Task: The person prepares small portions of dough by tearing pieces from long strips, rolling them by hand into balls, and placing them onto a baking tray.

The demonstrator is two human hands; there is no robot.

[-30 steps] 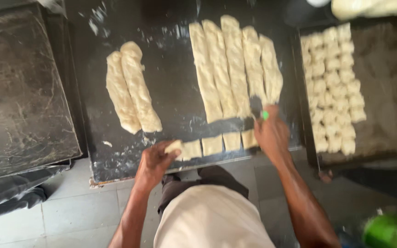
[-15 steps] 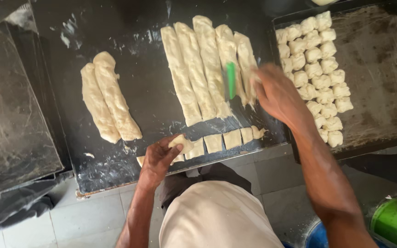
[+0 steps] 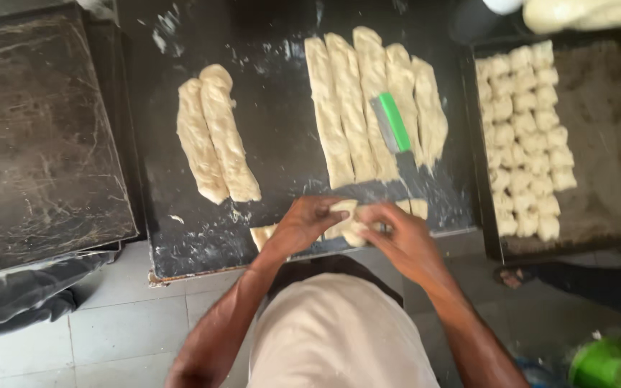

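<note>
Both hands, left hand [image 3: 303,223] and right hand [image 3: 397,233], close their fingers on cut dough pieces [image 3: 350,223] at the counter's [image 3: 274,129] near edge.

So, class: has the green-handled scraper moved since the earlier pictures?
Yes. The right hand had held it; now the scraper lies free on the long dough strips, farther from the table's near edge, while both hands gather cut dough pieces there.

Soft even daylight, faint shadows, slight motion blur, dull glare on dark trays [image 3: 44,144].
</note>
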